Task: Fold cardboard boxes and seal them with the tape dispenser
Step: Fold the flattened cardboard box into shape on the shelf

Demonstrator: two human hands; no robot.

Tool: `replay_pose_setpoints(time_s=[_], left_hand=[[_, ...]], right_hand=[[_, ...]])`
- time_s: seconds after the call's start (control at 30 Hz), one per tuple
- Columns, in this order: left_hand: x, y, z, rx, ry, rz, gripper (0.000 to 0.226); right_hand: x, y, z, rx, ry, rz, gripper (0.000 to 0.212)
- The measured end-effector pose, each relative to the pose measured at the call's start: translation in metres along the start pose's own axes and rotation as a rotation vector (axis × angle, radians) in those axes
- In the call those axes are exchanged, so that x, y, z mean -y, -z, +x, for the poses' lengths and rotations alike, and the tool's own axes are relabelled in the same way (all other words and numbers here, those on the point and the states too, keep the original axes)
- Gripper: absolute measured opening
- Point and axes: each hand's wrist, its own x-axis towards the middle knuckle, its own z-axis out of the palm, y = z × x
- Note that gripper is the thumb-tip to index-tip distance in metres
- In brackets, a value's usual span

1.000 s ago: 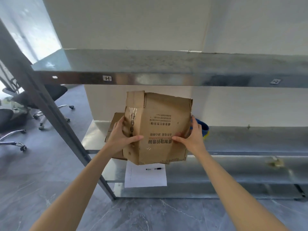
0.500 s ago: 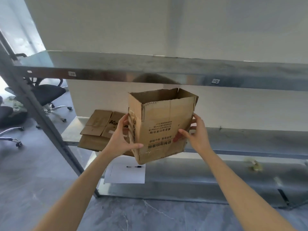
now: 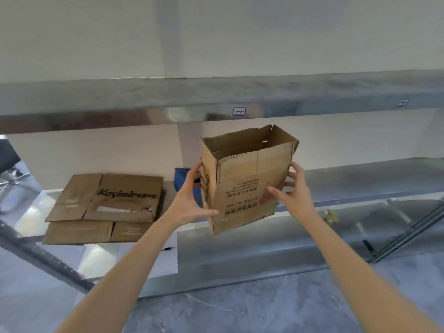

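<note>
The metal rack carries everything. Its top shelf (image 3: 144, 97) runs above both hands and bears a small label (image 3: 239, 111) on its front edge. On the middle shelf (image 3: 360, 181), left of my left hand (image 3: 189, 200), flattened cardboard boxes (image 3: 108, 200) lie stacked, the upper one printed "Kosimir". Just behind that hand a blue object (image 3: 180, 177) sits on the same shelf, mostly hidden. On the lower shelf (image 3: 240, 251), under my left forearm, lies a white sheet of paper (image 3: 169, 263) with a pen (image 3: 168, 248) on it. Right of my right hand (image 3: 295, 195), a small crumpled scrap (image 3: 331, 216) rests there too. Grey marbled floor (image 3: 264, 308) lies below.
</note>
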Motion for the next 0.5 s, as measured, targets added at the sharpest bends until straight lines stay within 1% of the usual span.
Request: replay_pose_setpoints(time_s=[0.3,0.5], left_hand=[[0.034,-0.028,0.084,0.071,0.061,-0.044,0.124],[0.049,-0.047,0.112,0.126,0.066,-0.032,0.126]], right_hand=[[-0.029,0.001,0.062,-0.032,-0.064,-0.024,0.087],[-0.052,0.005,0.082,-0.045,-0.121,-0.04,0.088]])
